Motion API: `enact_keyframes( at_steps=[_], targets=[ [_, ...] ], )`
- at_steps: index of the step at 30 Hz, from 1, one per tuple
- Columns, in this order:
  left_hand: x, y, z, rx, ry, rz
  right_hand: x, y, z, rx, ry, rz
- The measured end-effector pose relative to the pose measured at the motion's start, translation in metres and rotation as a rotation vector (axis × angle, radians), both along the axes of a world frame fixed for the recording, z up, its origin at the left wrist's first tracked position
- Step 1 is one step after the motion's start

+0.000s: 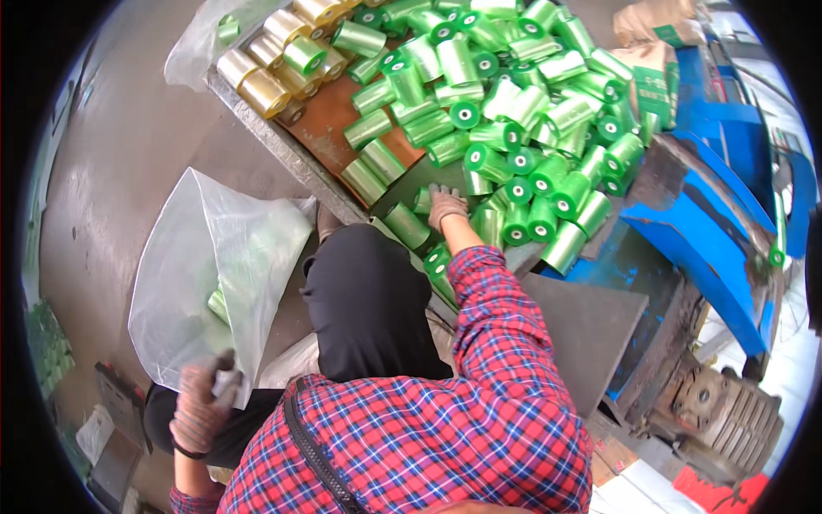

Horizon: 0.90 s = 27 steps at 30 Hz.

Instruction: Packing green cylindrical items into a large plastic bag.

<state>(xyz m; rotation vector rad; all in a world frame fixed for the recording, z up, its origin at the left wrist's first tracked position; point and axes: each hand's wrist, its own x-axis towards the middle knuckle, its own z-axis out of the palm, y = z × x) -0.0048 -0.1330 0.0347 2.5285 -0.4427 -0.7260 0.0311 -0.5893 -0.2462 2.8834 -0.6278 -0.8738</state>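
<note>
Metal tray table [257,120] heaped w/ green film rolls [514,111], a few gold rolls [257,86] at far left corner; clear plastic bag [214,265] hangs open below, some green rolls already inside. Gloved left hand [201,407] pinches bag mouth shut-fisted; gloved right hand [447,206] lies fingers spread atop a green roll [407,224] at tray's near edge, not yet closed round it. Risk, my read: edge rolls sit loose & could roll off if nudged; one-handed bag grip may slip under load.

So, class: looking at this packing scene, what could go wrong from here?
The rolls are heaped loosely to the table's edge; pulling one with the right hand might send others rolling off. The bag is held only by the left hand, so its mouth could sag shut or slip.
</note>
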Motion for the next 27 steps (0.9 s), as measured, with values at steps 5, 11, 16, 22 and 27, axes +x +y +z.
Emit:
enact_keyframes(
  at_steps=[5, 11, 16, 22, 27],
  targets=[
    [0.092, -0.044, 0.032, -0.238, -0.147, 0.183, 0.035, -0.014, 0.021, 0.242, 0.150, -0.249],
    [0.169, -0.171, -0.038, -0.549, -0.052, 0.159, 0.071, 0.050, 0.141, 1.974, -0.163, -0.662],
    [0.166, -0.154, -0.014, -0.946, 0.460, 0.400, 0.073, 0.016, 0.044, 1.002, -0.037, -0.059],
    [0.141, 0.015, -0.014, -0.690, 0.494, 0.484, 0.011, 0.029, -0.034, 0.412, 0.265, -0.099],
    [0.113, 0.048, -0.161, 0.039, 0.558, 0.680, 0.010, 0.000, 0.012, 0.942, 0.009, -0.354]
  ],
)
